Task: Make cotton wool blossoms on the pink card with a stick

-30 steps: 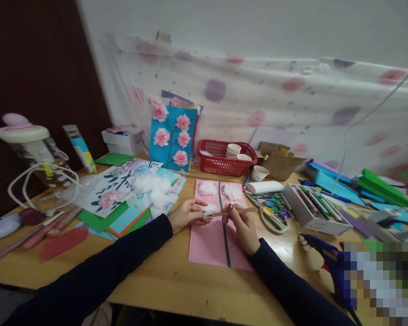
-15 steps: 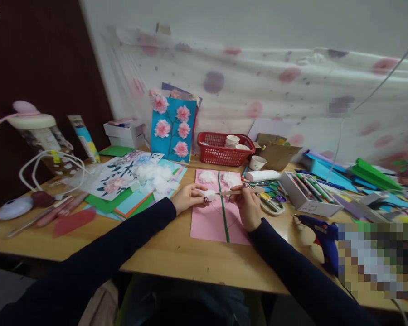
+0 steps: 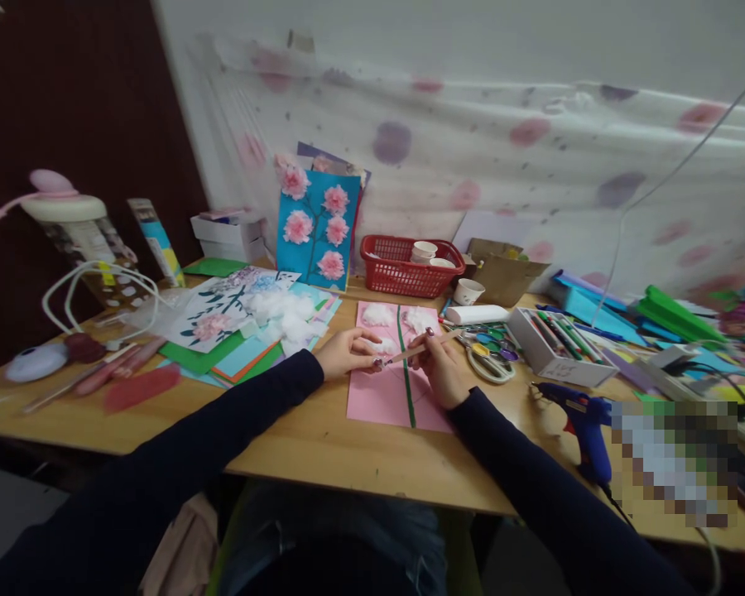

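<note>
This looks like a craft corner; whether in a home or a classroom cannot be told. A wooden table (image 3: pixel 323 447) spans the frame; coloured paper (image 3: pixel 248 356) lies at left of centre; a blue flower picture (image 3: pixel 316 232) stands behind; scissors (image 3: pixel 490 364), a box of pens (image 3: pixel 562 352) and a glue gun (image 3: pixel 580 414) sit at right.

Head cam; looks fwd & down

The left arm (image 3: pixel 223 414) and right arm (image 3: pixel 521 472) are stretched forward, clothed in dark fabric to the wrists. The left hand (image 3: pixel 349 354) is turned inward with its fingers bent; near it, the right hand (image 3: pixel 439 371) is held with thumb and fingers pinched.
</note>
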Demonstrator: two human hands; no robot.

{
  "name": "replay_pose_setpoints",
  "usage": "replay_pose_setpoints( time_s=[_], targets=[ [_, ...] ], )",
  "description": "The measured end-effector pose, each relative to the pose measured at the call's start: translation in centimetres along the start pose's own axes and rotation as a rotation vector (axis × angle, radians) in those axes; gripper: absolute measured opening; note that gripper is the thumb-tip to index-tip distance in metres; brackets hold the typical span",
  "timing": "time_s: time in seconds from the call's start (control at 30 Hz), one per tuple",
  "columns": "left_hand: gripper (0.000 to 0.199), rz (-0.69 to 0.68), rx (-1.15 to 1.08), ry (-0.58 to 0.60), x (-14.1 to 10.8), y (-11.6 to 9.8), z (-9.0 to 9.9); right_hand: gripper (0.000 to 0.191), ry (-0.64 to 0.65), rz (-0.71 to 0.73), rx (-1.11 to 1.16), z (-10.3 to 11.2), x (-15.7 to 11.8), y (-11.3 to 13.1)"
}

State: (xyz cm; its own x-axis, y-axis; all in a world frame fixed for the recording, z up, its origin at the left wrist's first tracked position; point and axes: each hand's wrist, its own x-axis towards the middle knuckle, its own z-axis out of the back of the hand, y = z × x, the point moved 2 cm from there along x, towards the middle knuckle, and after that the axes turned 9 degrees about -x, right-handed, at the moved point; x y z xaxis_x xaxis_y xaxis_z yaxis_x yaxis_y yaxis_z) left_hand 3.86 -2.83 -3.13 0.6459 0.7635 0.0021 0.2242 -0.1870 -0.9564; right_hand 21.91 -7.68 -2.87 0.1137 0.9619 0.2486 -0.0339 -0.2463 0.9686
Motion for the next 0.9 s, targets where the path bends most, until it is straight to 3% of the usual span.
replay_pose_setpoints(
  time_s=[0.63,0.9],
  targets=[
    [0.046,0.041,-0.127,0.011,0.11,0.20,-0.01,0.044,-0.019,-0.017,-0.026,-0.18,-0.06,-0.10],
    [0.057,0.010,-0.070,0.012,0.11,0.12,0.16,0.044,-0.031,0.014,-0.036,0.02,0.10,-0.29]
  ],
)
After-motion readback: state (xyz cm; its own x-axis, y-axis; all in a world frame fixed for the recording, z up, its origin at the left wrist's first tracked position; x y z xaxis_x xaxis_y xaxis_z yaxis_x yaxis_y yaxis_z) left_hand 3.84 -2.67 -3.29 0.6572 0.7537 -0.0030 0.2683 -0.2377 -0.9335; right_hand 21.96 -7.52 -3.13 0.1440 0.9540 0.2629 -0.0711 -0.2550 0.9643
